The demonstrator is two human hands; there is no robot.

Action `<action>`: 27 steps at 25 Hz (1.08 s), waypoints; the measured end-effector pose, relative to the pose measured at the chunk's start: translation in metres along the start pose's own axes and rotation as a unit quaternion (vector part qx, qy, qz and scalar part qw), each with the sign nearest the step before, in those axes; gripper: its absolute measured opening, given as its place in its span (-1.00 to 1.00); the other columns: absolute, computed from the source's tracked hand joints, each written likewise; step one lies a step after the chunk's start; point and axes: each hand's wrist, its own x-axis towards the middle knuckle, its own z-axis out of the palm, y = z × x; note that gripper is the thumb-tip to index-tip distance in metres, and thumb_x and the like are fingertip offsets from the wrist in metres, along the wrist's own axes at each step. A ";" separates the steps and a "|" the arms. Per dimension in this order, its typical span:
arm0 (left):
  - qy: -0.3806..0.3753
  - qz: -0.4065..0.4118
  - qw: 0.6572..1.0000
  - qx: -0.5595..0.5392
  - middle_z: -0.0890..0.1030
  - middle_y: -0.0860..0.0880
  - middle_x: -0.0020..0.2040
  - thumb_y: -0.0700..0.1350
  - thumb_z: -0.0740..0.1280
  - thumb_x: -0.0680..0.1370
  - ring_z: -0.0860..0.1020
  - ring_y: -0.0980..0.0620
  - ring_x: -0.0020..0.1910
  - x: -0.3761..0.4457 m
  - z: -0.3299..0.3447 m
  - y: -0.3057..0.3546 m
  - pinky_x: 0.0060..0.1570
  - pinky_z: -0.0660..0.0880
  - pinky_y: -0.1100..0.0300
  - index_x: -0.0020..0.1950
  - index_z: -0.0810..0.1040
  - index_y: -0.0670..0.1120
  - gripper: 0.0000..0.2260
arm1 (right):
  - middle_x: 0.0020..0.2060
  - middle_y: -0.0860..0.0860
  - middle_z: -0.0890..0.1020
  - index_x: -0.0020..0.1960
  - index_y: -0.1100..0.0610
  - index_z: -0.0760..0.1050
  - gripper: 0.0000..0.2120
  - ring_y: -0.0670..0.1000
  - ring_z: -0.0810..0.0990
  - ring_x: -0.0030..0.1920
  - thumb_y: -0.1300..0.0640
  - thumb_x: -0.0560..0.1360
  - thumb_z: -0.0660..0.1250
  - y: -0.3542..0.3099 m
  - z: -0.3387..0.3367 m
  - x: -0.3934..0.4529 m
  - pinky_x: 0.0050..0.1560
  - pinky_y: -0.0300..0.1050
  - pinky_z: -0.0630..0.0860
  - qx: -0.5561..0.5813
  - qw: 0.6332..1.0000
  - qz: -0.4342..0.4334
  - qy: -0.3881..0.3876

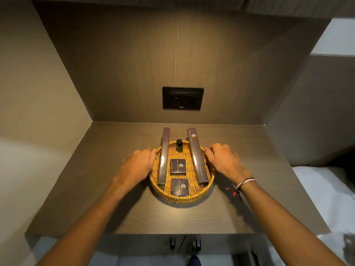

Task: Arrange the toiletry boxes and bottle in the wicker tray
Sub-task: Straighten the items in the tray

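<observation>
Wicker, woven tight and golden under the light, forms a round shallow tray [181, 198] on a matte wood-grain bench [96, 189]. Inside lie four dark glossy cardboard boxes and one small bottle [179, 145]. Two long boxes run front to back, the left one [163, 155] and the right one [197, 154] each overhanging the far rim. Between them sit two flat square boxes, the far one [178, 166] and the near one [179, 186], both with a gold logo. The bottle, green with a black cap, stands upright at the back, between the long boxes.

The left hand [137, 164] curls against the tray's left rim and the right hand [223, 160] against the right rim; the fingertips are hidden, so whether either grip is closed on the wicker cannot be told. A thread band [245, 182] circles the right wrist.

Print on the boxes is mostly too small to read. A black socket plate [182, 98] sits on the back panel above the tray. White bedding [326, 189] lies to the right, cut off by the frame edge. Small red specks [233, 191] lie on the bench just beside the right wrist, too small to identify.
</observation>
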 end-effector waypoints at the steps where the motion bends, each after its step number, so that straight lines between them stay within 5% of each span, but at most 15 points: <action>1: -0.002 -0.002 1.000 -0.002 0.57 -0.06 -0.29 0.02 -0.02 0.70 0.57 0.02 -0.34 0.004 0.001 0.001 -0.30 0.56 0.12 -0.12 0.49 -0.08 -0.62 | -0.21 0.13 0.64 -0.12 0.15 0.51 -0.59 0.18 0.63 -0.18 -0.08 0.66 0.05 -0.003 -0.004 0.003 -0.05 0.18 0.62 -0.012 1.000 -0.002 0.004; 7: -0.022 -0.022 0.999 -0.010 0.47 0.03 -0.34 -0.02 0.00 0.70 0.45 0.13 -0.40 -0.005 0.010 0.001 -0.44 0.29 0.33 -0.08 0.50 -0.14 -0.64 | -0.26 0.13 0.62 -0.16 0.17 0.53 -0.60 0.19 0.63 -0.22 -0.02 0.66 0.08 -0.005 -0.003 -0.014 -0.09 0.18 0.63 -0.013 1.000 -0.007 0.008; 16: -0.024 -0.045 0.998 -0.046 0.51 -0.03 -0.31 0.01 -0.02 0.70 0.48 0.05 -0.37 -0.020 0.016 0.005 -0.34 0.44 0.22 -0.14 0.46 -0.09 -0.63 | -0.27 0.06 0.58 -0.13 0.15 0.52 -0.63 0.14 0.60 -0.23 -0.02 0.67 0.09 -0.001 0.000 -0.029 -0.14 0.10 0.60 0.001 1.000 -0.018 0.011; 22: -0.017 -0.069 0.997 -0.023 0.54 -0.01 -0.29 0.13 -0.01 0.67 0.52 0.09 -0.34 -0.015 0.008 0.000 -0.35 0.41 0.25 -0.10 0.50 -0.10 -0.58 | -0.27 -0.03 0.60 -0.10 0.07 0.54 -0.46 0.01 0.62 -0.20 -0.34 0.61 0.03 -0.002 -0.008 -0.023 -0.04 0.03 0.56 -0.013 1.000 0.008 -0.007; 25: 0.021 -0.085 0.990 -0.113 0.58 -0.04 -0.11 0.18 0.09 0.64 0.60 0.01 -0.14 0.005 -0.007 -0.001 -0.13 0.57 0.09 0.20 0.45 -0.09 -0.62 | -0.16 -0.07 0.60 0.16 0.05 0.52 -0.50 0.00 0.62 -0.07 -0.35 0.56 0.18 -0.005 -0.015 0.001 0.03 0.02 0.55 0.172 0.984 0.045 -0.031; 27: -0.003 -0.107 0.955 -0.275 0.59 -0.11 0.06 0.17 0.17 0.61 0.61 -0.02 -0.02 0.021 -0.016 0.002 -0.02 0.58 0.03 0.43 0.34 -0.07 -0.52 | 0.10 0.06 0.63 0.34 0.10 0.45 -0.47 0.09 0.63 0.13 -0.20 0.52 0.38 -0.011 -0.017 0.017 0.22 0.11 0.57 0.361 0.925 0.092 -0.077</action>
